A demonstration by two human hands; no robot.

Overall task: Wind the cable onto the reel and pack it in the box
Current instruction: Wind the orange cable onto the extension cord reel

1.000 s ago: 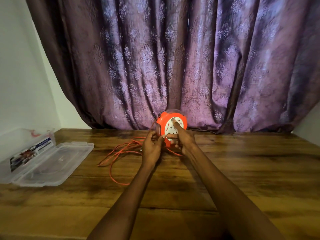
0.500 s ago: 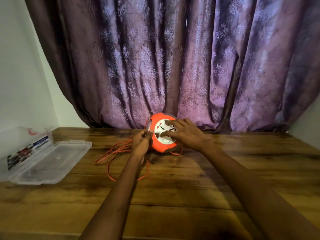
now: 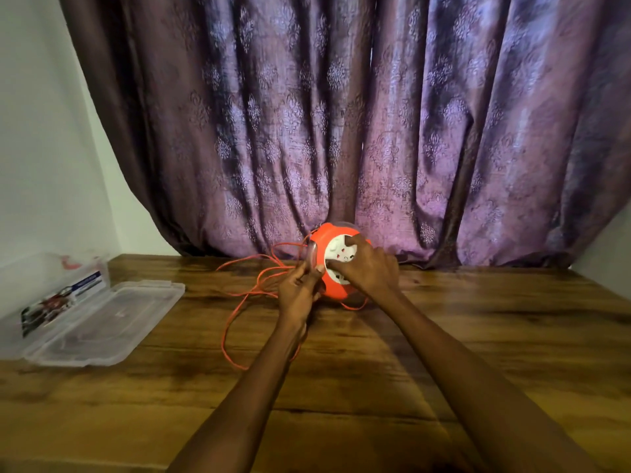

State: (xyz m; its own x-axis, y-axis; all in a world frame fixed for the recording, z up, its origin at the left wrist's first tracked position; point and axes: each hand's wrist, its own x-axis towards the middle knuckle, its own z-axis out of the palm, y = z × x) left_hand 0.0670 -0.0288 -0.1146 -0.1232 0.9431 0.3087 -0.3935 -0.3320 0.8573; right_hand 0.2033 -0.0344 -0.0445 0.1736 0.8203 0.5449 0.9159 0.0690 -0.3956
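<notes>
Hands meet at an orange cable reel (image 3: 327, 264) standing near the table's (image 3: 478, 336) far edge, close to the purple curtain (image 3: 341, 131). Left hand (image 3: 298, 291) grips the reel's left rim; right hand (image 3: 367, 268) lies on its white socket face, fingers curled. Orange cable (image 3: 239, 308) sprawls loose to the left. Clear box (image 3: 51, 295) sits open, lid (image 3: 109, 322) flat, by the table's left edge, well apart.

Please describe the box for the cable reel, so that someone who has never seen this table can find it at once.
Start at the wooden table in front of the purple curtain and go to its far left edge, by the white wall. There lies the clear plastic box, open, with its flat lid folded out towards the middle. Unlike the orange reel and cable, it is colourless, with a printed label.
</notes>
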